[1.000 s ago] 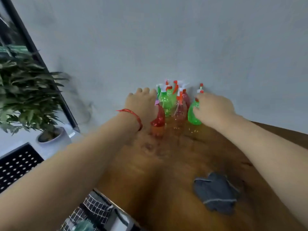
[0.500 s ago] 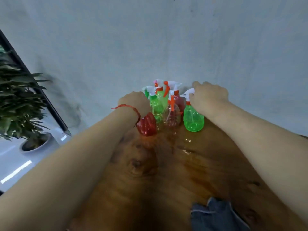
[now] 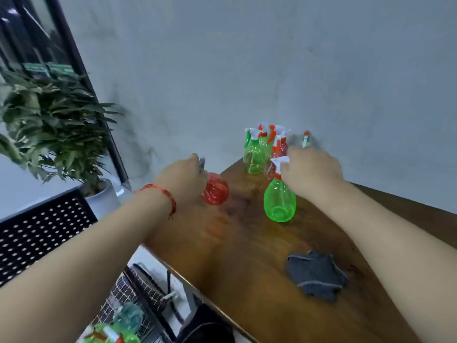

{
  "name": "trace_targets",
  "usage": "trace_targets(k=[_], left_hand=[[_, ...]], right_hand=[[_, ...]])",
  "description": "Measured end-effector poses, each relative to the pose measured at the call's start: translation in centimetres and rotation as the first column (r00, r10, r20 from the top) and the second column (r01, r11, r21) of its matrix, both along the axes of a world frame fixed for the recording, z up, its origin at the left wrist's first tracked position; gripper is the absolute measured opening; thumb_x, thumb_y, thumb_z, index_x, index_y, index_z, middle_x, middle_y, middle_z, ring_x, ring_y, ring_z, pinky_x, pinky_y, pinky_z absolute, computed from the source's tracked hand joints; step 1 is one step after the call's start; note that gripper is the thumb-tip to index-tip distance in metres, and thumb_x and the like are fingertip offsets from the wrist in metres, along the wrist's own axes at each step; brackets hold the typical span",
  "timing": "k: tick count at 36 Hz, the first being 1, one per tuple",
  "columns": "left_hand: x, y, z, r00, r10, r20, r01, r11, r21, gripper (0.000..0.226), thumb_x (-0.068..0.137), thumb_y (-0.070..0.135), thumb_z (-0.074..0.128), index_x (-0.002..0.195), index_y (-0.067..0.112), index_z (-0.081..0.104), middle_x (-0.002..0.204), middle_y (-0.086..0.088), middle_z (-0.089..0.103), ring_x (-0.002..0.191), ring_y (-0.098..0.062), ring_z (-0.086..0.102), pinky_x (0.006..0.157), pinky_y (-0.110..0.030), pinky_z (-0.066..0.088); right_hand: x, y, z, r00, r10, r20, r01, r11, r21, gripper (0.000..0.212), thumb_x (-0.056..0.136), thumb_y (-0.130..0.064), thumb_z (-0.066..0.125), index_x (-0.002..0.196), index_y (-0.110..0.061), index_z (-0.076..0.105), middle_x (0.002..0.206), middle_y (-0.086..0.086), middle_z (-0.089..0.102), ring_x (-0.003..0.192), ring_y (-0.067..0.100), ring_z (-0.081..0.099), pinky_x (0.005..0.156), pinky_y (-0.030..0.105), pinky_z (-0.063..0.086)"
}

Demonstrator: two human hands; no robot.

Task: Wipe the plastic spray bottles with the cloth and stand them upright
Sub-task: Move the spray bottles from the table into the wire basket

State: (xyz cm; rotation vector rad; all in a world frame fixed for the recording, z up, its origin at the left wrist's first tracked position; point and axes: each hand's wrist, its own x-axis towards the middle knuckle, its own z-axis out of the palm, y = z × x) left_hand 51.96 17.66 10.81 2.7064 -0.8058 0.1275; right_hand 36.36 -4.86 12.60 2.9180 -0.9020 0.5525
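My left hand (image 3: pixel 180 179) grips the top of a red spray bottle (image 3: pixel 214 189) at the table's left edge. My right hand (image 3: pixel 311 169) holds the neck of a green spray bottle (image 3: pixel 279 201), whose round body stands out in front of the others. Several more green and red spray bottles (image 3: pixel 257 154) stand upright in a cluster at the far end of the wooden table (image 3: pixel 247 256), against the wall. A crumpled grey cloth (image 3: pixel 317 276) lies on the table near my right forearm, touched by neither hand.
A potted plant (image 3: pixel 49 129) stands at the left by a dark window frame. A black perforated panel (image 3: pixel 37 241) is below it. A wire basket (image 3: pixel 128 303) with more bottles sits on the floor beside the table's left edge.
Both hands have drawn their bottles away from the cluster towards me; the red bottle moved left to the table edge. The view has swung back and to the right, showing the cloth fully.
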Motion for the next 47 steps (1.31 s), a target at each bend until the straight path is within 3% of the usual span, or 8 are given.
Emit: trace_targets(k=[4, 10, 20, 25, 34, 39, 43, 47], left_hand=[[-3.5, 8.0, 1.3, 0.999, 0.028, 0.015, -0.029, 0.999, 0.035, 0.026, 0.109, 0.039, 0.052, 0.095, 0.019, 0.045, 0.089, -0.005, 0.060, 0.077, -0.026, 0.057, 0.070, -0.039, 0.043], [-8.0, 19.3, 1.5, 0.988, 0.144, 0.047, -0.147, 0.988, 0.046, 0.033, 0.107, 0.046, 0.051, 0.084, 0.026, 0.039, 0.084, -0.004, 0.058, 0.074, -0.023, 0.058, 0.068, -0.039, 0.045], [-14.0, 34.0, -2.1, 0.910, 0.410, -0.065, -0.402, 0.910, 0.106, 0.029, 0.104, 0.050, 0.057, 0.093, 0.024, 0.053, 0.086, 0.000, 0.068, 0.075, -0.021, 0.066, 0.074, -0.043, 0.060], [-16.2, 40.0, -7.6, 0.824, 0.557, -0.099, -0.533, 0.823, 0.195, 0.024, 0.104, 0.052, 0.052, 0.099, 0.028, 0.051, 0.092, 0.003, 0.068, 0.081, -0.021, 0.067, 0.077, -0.043, 0.061], [-17.9, 45.7, -17.4, 0.654, 0.712, -0.257, -0.635, 0.700, 0.327, 0.022, 0.106, 0.039, 0.046, 0.118, 0.021, 0.052, 0.098, 0.001, 0.069, 0.088, -0.023, 0.071, 0.083, -0.039, 0.061], [-17.6, 47.7, -22.4, 0.545, 0.765, -0.344, -0.647, 0.645, 0.408, 0.054, 0.087, 0.028, 0.060, 0.141, 0.024, 0.052, 0.117, -0.002, 0.073, 0.092, -0.022, 0.072, 0.080, -0.036, 0.060], [-16.7, 49.2, -26.6, 0.455, 0.805, -0.381, -0.703, 0.587, 0.402, 0.067, 0.081, 0.021, 0.054, 0.148, 0.025, 0.044, 0.104, 0.003, 0.073, 0.086, -0.021, 0.073, 0.079, -0.037, 0.062], [-16.0, 50.0, -29.1, 0.392, 0.831, -0.395, -0.754, 0.537, 0.379, 0.050, 0.095, 0.029, 0.051, 0.142, 0.015, 0.043, 0.087, 0.005, 0.062, 0.084, -0.024, 0.066, 0.072, -0.034, 0.050]], right_hand=[[-1.2, 6.5, 0.4, 0.985, 0.155, 0.077, -0.157, 0.988, 0.017, 0.019, 0.105, -0.034, 0.050, 0.108, -0.018, 0.060, 0.117, 0.014, 0.068, 0.109, 0.040, 0.066, 0.074, 0.037, 0.037], [-1.3, 16.2, 0.3, 0.922, 0.382, 0.064, -0.384, 0.923, 0.010, 0.023, 0.104, -0.040, 0.050, 0.108, -0.018, 0.057, 0.111, 0.014, 0.068, 0.104, 0.039, 0.066, 0.073, 0.039, 0.037], [0.4, 30.1, -2.9, 0.773, 0.634, 0.028, -0.631, 0.762, 0.146, 0.023, 0.097, -0.046, 0.054, 0.099, -0.023, 0.058, 0.104, 0.010, 0.065, 0.089, 0.033, 0.052, 0.073, 0.037, 0.035], [1.3, 35.7, -7.0, 0.705, 0.708, -0.048, -0.674, 0.689, 0.268, 0.022, 0.093, -0.046, 0.057, 0.091, -0.023, 0.056, 0.082, -0.002, 0.053, 0.082, 0.032, 0.052, 0.071, 0.036, 0.038], [2.6, 43.3, -14.8, 0.574, 0.799, -0.180, -0.682, 0.588, 0.435, 0.026, 0.093, -0.051, 0.056, 0.094, -0.026, 0.058, 0.096, 0.002, 0.066, 0.090, 0.029, 0.059, 0.072, 0.037, 0.045], [2.5, 47.2, -18.5, 0.491, 0.843, -0.219, -0.677, 0.527, 0.514, 0.027, 0.094, -0.051, 0.058, 0.085, -0.027, 0.054, 0.082, -0.007, 0.061, 0.083, 0.022, 0.060, 0.080, 0.039, 0.051], [2.9, 50.6, -21.9, 0.445, 0.869, -0.216, -0.674, 0.484, 0.558, 0.028, 0.097, -0.047, 0.060, 0.090, -0.020, 0.062, 0.082, -0.005, 0.064, 0.073, 0.015, 0.060, 0.054, 0.027, 0.035], [3.3, 54.0, -25.7, 0.420, 0.885, -0.199, -0.657, 0.448, 0.606, 0.020, 0.100, -0.041, 0.060, 0.093, -0.022, 0.057, 0.082, -0.003, 0.056, 0.076, 0.021, 0.058, 0.051, 0.025, 0.033]])
